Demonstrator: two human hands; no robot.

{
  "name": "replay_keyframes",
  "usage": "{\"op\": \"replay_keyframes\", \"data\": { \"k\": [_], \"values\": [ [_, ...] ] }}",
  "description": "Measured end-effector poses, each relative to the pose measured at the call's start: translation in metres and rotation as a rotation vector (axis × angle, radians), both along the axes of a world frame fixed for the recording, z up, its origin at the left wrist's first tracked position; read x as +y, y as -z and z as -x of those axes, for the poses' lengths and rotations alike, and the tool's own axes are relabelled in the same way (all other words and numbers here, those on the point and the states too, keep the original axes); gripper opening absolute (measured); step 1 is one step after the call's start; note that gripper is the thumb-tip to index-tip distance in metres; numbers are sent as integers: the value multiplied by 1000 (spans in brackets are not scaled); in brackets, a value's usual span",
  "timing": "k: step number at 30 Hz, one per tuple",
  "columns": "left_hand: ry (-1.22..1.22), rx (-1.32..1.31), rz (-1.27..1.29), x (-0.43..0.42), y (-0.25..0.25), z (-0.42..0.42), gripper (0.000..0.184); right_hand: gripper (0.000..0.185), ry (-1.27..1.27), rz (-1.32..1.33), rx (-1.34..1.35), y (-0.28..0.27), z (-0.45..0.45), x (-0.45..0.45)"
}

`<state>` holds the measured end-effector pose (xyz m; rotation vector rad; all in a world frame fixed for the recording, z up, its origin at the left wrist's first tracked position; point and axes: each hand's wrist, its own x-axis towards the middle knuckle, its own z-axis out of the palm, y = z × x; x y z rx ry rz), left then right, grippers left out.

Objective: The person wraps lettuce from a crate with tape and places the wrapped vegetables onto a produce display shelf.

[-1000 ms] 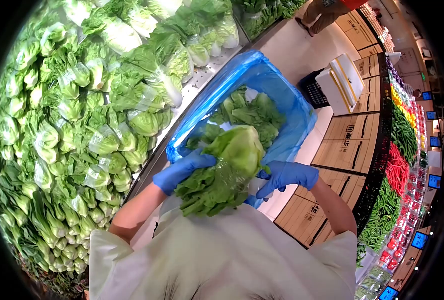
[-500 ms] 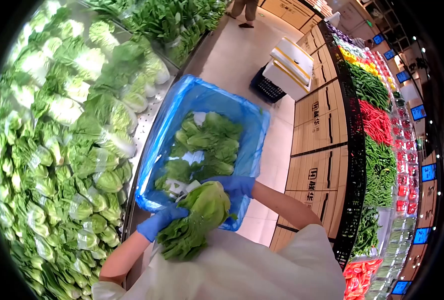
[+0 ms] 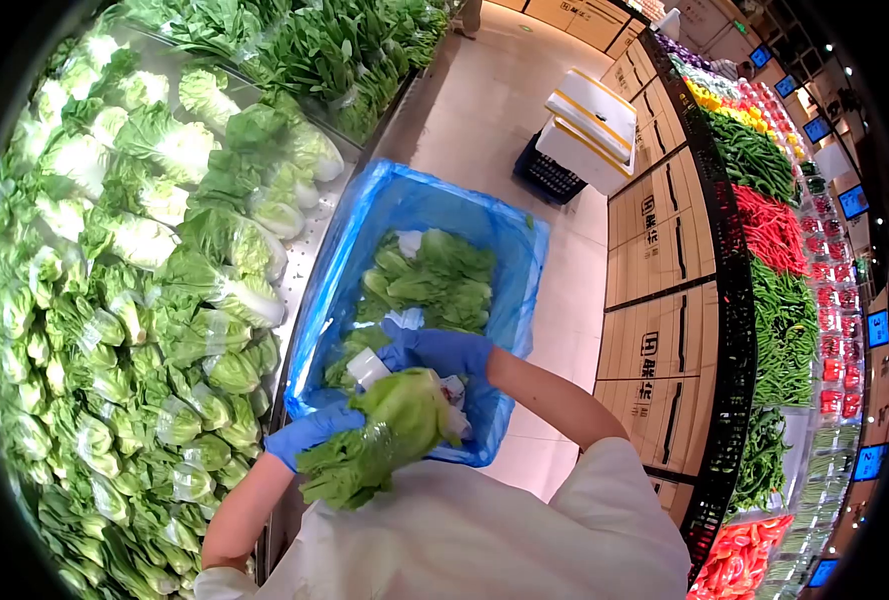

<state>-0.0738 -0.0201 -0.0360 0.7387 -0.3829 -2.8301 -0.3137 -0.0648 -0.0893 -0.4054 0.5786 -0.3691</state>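
Note:
A head of leafy lettuce is held tilted above the near end of a blue-lined crate, its leaves pointing toward the lower left. My left hand, in a blue glove, is closed around the leafy end. My right hand, also gloved, is just beyond the lettuce over the crate, its fingers bent beside a small white piece. What those fingertips grip is hidden. More lettuce lies inside the crate with white scraps among the leaves.
Stacked cabbages and wrapped greens fill the display on the left. White foam boxes sit on a dark crate on the floor ahead. Along the right runs a wood-panelled stand with peppers. A person's leg shows at the top.
My right hand has moved from the lettuce's base leftward and away from me, toward the white piece. The lettuce has tilted further sideways, still in my left hand.

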Motion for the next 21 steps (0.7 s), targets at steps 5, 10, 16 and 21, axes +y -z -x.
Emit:
{"op": "replay_keyframes", "data": {
  "k": [5, 10, 16, 21],
  "values": [
    [7, -46, -177, 9, -11, 6, 48, 56, -238, 904, 314, -24, -13, -5],
    [-24, -223, 182, -1, 1, 10, 39, 45, -384, 1122, 462, -63, -33, -23],
    [-112, -72, 284, -16, 14, -27, 39, 37, -233, 643, 419, -117, -32, 9],
    [-135, -209, 172, -20, 6, -34, 41, 36, -207, 412, 394, -138, -21, 35]
  ]
}}
